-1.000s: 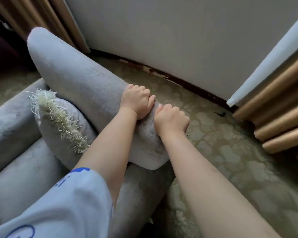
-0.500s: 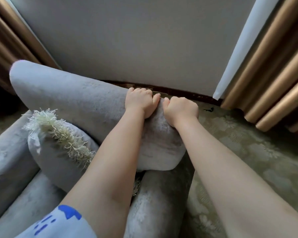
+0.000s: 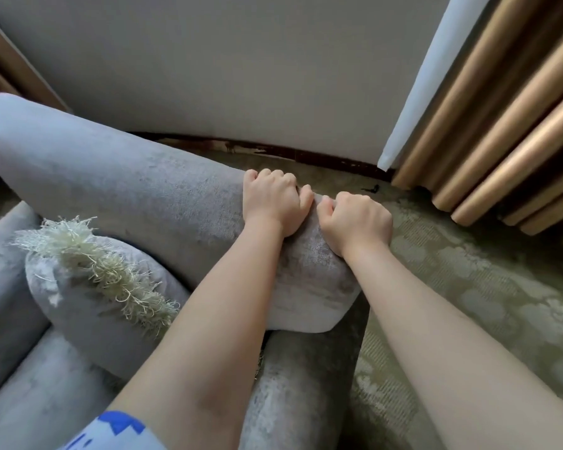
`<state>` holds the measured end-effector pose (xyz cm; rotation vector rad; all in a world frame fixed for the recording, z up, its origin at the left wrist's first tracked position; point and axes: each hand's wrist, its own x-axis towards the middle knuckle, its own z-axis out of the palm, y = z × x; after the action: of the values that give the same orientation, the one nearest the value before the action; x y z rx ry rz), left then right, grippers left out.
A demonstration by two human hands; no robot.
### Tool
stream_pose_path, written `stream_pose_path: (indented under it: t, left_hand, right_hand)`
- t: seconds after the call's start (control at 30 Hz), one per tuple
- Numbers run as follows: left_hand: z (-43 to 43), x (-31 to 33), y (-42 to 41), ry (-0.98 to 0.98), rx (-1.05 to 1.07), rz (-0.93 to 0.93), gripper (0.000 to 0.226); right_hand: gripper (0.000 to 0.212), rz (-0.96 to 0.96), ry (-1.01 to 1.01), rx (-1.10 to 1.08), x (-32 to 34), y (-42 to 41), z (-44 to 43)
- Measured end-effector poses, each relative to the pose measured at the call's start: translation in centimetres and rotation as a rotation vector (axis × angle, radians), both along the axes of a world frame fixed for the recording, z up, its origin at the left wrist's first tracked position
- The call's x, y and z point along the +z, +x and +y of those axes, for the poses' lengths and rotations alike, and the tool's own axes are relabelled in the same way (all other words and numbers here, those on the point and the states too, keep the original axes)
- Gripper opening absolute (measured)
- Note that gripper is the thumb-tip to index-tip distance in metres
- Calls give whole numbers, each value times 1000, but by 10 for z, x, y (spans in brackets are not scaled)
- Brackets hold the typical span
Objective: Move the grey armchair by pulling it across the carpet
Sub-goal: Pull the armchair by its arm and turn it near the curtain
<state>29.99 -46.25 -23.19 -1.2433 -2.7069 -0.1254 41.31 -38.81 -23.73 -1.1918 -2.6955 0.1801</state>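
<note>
The grey armchair (image 3: pixel 127 193) fills the left and lower middle of the view, its padded backrest running from the far left to the centre. My left hand (image 3: pixel 272 201) grips the top right end of the backrest, fingers curled over its far edge. Just to the right, my right hand (image 3: pixel 358 222) clasps the backrest's corner with closed fingers. Both forearms reach in from the bottom. A grey cushion (image 3: pixel 88 306) with a cream fringe leans on the seat against the backrest.
Patterned green-beige carpet (image 3: pixel 468 287) spreads right of the chair. A pale wall (image 3: pixel 241 76) with a dark, chipped skirting stands close behind. Tan pleated curtains (image 3: pixel 507 141) with a white lining hang at the right, and more curtain shows at the far left.
The backrest and my hands sit lower in the view and farther from the skirting, with more carpet showing behind the chair. Both hands keep their grip.
</note>
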Motion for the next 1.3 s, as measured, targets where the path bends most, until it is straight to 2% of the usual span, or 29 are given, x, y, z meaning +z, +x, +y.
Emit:
stream_pose_path:
  t: [0.4, 0.7, 1.0, 1.3]
  left_hand:
    - [-4, 3, 2, -3, -30, 23, 47]
    - [-33, 9, 79, -50, -103, -36, 46]
    - [-25, 3, 73, 23, -71, -13, 41]
    - [-21, 5, 71, 7, -69, -4, 43]
  right_hand:
    - [55, 37, 3, 5, 8, 3, -9]
    - [56, -14, -38, -44, 9, 82, -44]
    - [53, 3, 6, -63, 3, 78, -34]
    - [55, -8, -8, -59, 6, 72, -29]
